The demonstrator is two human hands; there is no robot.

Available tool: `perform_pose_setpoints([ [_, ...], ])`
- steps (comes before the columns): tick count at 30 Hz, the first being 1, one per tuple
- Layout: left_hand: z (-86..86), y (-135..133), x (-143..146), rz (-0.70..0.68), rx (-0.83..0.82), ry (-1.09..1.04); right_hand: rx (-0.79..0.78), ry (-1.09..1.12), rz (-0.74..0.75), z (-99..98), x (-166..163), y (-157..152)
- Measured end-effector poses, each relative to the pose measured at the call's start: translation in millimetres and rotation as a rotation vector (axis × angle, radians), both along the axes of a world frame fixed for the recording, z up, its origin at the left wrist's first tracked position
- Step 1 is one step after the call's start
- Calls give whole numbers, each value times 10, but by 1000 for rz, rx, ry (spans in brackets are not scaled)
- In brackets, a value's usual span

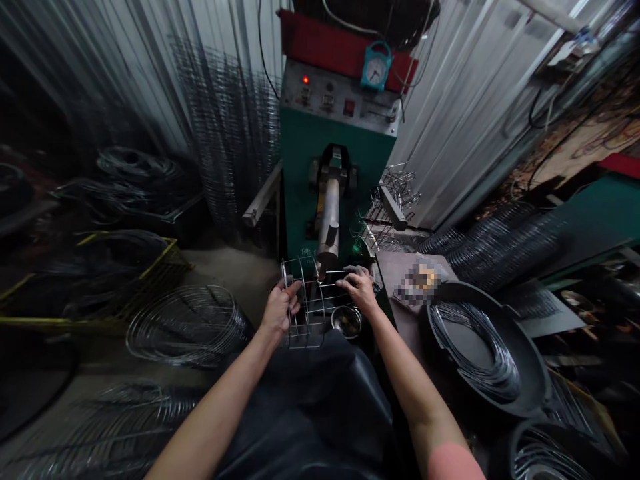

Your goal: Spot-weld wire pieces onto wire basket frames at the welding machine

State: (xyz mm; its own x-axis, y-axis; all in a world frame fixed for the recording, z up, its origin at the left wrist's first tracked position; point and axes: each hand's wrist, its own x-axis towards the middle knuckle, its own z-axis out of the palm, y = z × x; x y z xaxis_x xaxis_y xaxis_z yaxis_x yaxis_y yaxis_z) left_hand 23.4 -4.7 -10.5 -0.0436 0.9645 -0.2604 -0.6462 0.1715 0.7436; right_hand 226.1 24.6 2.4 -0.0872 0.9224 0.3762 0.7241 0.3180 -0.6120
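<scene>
One green welding machine seen ahead, black tub of coiled wire placed right, bench item blurred out, unreadable, wire rack gripped before machine, left hand closed on near side, right hand closed on far side, steel bowl partly hidden beside rack.

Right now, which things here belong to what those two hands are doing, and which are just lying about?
In use: the left hand and right hand, both on a bright silver wire rack; the green machine's steel arm above it; a small steel bowl.

Lying about: a round black tub of coiled wire; silver wire hoops on the floor; a blue clock.
</scene>
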Motion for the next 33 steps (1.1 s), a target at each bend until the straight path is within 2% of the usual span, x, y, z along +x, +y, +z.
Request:
perform_pose_setpoints([
  [12,-21,164,-12,0,-78,-12,-22,-4,-19,-40,4,127],
  [20,-40,186,-26,-43,-45,-1,-55,-15,-60,-30,-7,114],
  [33,-5,191,-21,-39,-66,31,-112,-18,-86,26,-31,87],
])
